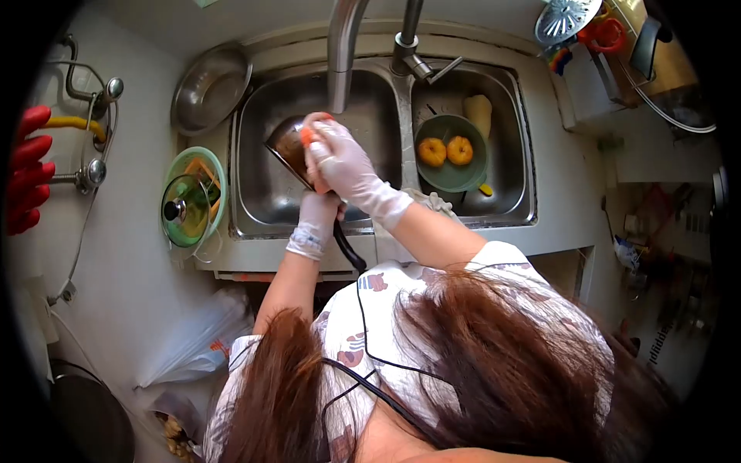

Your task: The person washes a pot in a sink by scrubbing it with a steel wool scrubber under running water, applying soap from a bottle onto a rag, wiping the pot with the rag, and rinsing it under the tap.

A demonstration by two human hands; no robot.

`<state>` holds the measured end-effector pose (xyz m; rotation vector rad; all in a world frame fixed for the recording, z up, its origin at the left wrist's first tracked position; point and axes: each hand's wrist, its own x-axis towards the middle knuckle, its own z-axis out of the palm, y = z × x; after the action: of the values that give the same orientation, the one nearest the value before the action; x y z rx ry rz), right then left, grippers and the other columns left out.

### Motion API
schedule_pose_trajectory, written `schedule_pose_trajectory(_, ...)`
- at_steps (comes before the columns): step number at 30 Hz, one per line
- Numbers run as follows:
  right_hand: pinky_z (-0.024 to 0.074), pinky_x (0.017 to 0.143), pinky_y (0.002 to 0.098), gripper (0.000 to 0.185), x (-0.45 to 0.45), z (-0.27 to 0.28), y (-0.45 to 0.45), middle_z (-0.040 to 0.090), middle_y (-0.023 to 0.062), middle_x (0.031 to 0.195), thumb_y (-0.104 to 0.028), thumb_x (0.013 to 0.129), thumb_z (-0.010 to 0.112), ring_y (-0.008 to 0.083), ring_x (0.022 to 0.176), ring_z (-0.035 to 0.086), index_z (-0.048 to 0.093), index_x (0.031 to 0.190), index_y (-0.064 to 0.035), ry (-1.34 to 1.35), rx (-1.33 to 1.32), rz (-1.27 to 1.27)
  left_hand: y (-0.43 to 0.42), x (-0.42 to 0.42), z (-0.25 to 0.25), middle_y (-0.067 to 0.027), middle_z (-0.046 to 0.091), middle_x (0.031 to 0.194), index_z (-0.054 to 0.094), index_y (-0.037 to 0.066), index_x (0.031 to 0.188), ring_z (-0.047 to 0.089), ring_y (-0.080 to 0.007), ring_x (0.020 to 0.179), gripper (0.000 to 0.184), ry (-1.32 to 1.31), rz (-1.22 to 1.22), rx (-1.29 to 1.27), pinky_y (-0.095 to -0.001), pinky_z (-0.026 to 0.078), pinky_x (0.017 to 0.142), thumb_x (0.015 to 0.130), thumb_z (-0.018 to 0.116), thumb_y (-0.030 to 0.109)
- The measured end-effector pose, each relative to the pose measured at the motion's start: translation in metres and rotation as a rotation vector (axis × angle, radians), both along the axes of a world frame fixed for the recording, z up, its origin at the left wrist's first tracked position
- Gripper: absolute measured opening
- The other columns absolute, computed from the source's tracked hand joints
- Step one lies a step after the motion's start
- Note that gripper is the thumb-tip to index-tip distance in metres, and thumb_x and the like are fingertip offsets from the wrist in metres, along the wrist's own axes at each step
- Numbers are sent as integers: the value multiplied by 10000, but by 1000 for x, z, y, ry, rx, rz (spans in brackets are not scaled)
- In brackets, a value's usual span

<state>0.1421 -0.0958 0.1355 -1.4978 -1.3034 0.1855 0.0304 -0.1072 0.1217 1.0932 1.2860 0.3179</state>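
A dark saucepan [289, 147] is tilted on its side over the left basin [374, 104], nearer that basin's left edge than its far right corner. The left hand [318, 208], in a whitish glove, has its fingers wrapped about the saucepan near the root of the black handle [349, 248], which points past the front edge of the desk [557, 241]. The gloved right hand [340, 160] lies against the saucepan, fingers bent round an orange piece [307, 137], mostly covered. In the right basin [511, 174], a green bowl [454, 177] near the left wall contains two orange pumpkin-like fruits [432, 152]; a pale squash-shaped object [478, 114] lies toward the far right corner, and a small yellow item [485, 189] sits just beside the bowl's near right rim. A steel bowl [212, 94] leans at the desk's far left corner. Nearer, along the left edge, a green basket [221, 168] carries a glass lid [189, 199] with a dark knob. The faucet [341, 62] hangs over the left basin beyond the hands. Red gloves [29, 170] hang by the left wall; a plastic bag [197, 347] lies low below the desk. Bare basin floor extends from the saucepan to the divider, and the right basin's right side is bare too.
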Motion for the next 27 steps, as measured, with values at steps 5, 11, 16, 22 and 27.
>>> schedule_pose_trajectory(5,424,614,251,262,52,2,66,593,23,652,-264,909,482,125,588,527,672,892,-83,876,-646,604,-18,-14,36,-85,498,529,540,-79,766,429,-150,398,140,-312,66,-235,-258,327,379,630,509,-90)
schedule_pose_trajectory(11,484,654,300,263,24,-57,15,561,-2,761,-325,907,488,124,669,522,590,1037,-120,1285,-739,353,13,-25,10,-67,467,581,525,-47,833,390,-117,427,175,-429,221,-372,-227,311,389,688,431,-70)
schedule_pose_trajectory(16,492,821,347,422,3,-26,-5,585,81,1035,-273,912,486,166,899,555,440,1265,-48,899,-689,286,17,-8,-28,-74,537,592,548,-19,766,477,-154,430,94,120,208,-66,-269,355,379,762,459,-51)
schedule_pose_trajectory(22,465,866,379,376,24,24,27,625,169,1074,-284,817,547,325,1003,586,617,1120,-72,-120,-409,356,3,-3,2,-117,564,581,565,-81,801,509,-162,435,90,-24,33,-245,-289,367,364,741,499,-70)
schedule_pose_trajectory(27,441,566,254,282,78,-45,81,580,-16,647,-319,844,544,111,581,536,609,673,-104,740,-960,625,-14,-26,36,-52,433,526,482,-92,1054,379,-122,400,408,-491,-138,-373,-252,300,380,648,449,-80)
